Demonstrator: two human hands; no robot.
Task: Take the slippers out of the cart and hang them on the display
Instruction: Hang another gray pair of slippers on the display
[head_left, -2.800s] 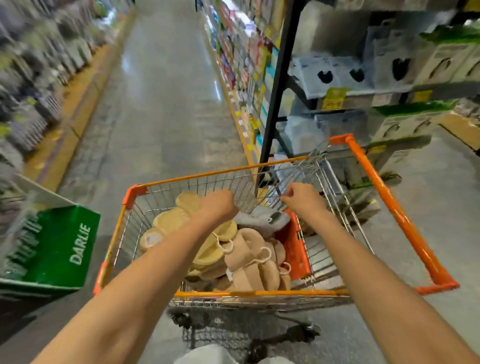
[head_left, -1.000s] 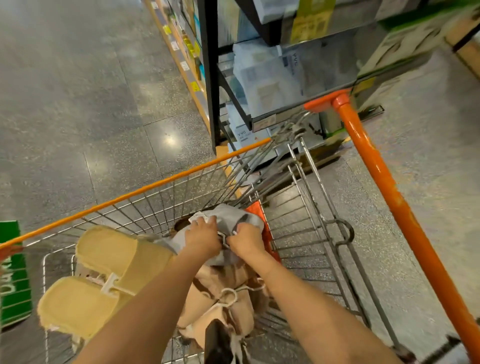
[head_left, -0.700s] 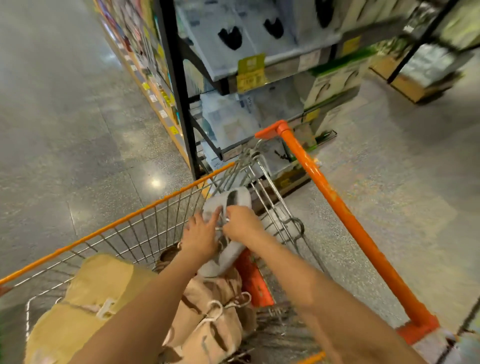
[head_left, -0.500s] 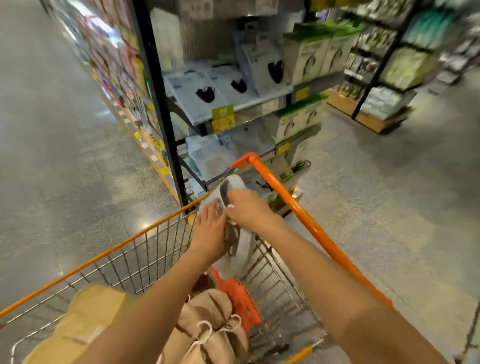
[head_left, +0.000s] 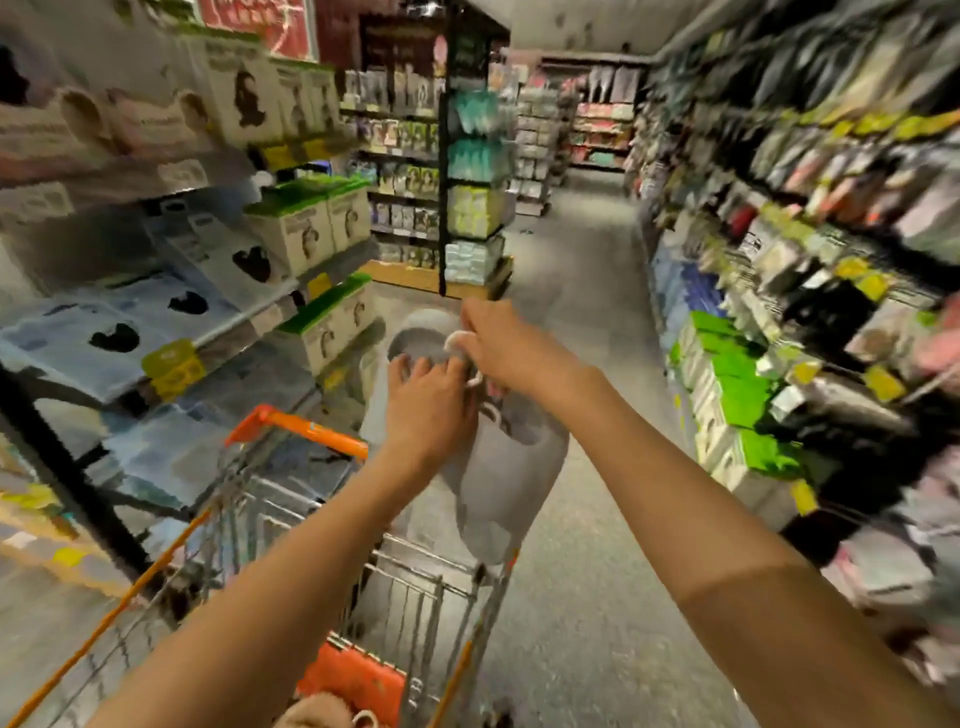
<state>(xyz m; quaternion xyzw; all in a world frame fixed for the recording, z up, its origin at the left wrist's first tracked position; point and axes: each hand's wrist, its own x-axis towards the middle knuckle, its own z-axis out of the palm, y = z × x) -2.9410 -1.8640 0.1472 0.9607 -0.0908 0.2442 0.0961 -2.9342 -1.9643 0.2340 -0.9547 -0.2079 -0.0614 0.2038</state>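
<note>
Broadly, we stood in a shop aisle with shelves (head_left: 171, 291) of boxed goods to our left and a long rack (head_left: 810, 270) of hanging packets to our right; much of the right side was smeared by motion, so we could not read what hung there.

Below us was the cart (head_left: 296, 431), wire-sided with orange trim, its far rim just under our hands. At the bottom edge of the view we saw the top of a beige slipper (head_left: 317, 717) lying in the basket.

We held the grey slippers (head_left: 498, 478) up in the air above the far end of the cart, clear of the wire, one hanging toe-down and the other showing its opening behind our fingers. Our left hand (head_left: 431, 410) lay against the upper part of the pair with fingers curled over it. Our right hand (head_left: 514, 353) pinched the small white hanger loop (head_left: 457, 340) at the top, fingers closed on it.

Judgement: the lift-out step looked done for this pair, and the carry to the display was in hand. We could not pick out a free peg. The next move would call for finding one, turning the loop open side toward it, and keeping the pair together while threading it on.
</note>
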